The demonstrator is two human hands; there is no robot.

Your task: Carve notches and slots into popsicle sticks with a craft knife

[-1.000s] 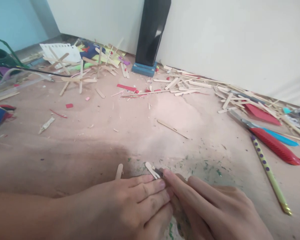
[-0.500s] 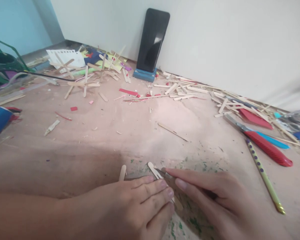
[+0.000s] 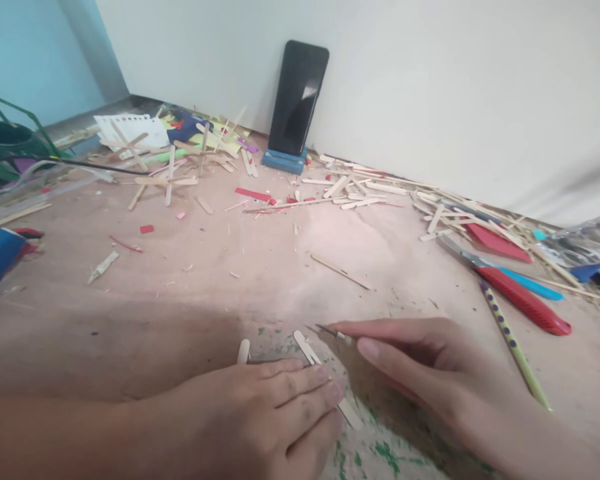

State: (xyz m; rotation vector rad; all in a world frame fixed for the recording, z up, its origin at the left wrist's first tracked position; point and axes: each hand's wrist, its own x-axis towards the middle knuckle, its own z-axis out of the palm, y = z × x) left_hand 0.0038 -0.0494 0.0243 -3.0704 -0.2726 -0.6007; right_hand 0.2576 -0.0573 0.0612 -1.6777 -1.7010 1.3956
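Note:
My left hand (image 3: 285, 407) lies over a wooden craft stick (image 3: 307, 348), its fingers pressed together and holding it against the table. The stick's rounded far end sticks out past my fingers, and a slit or narrow gap shows along it. Another craft stick (image 3: 243, 351) pokes out beyond the back of the same hand, mostly hidden. Between thumb and forefinger, my right hand (image 3: 425, 373) pinches a slim craft knife (image 3: 341, 337). Its thin pointed blade is just right of the stick's far end, apart from it. Most of the knife's handle is hidden by my hand.
A phone (image 3: 300, 97) leans in a blue stand (image 3: 284, 161) by the wall. Craft-stick scraps (image 3: 347, 190) lie along the back. At right are a red-handled knife (image 3: 525, 300) and a dotted pencil (image 3: 513, 343). A blue object (image 3: 0, 257) sits at the left edge.
My right hand has drawn the knife away from the stick, and the blade now stands clear of it. My left hand stays on the stick. The whole view has shifted slightly.

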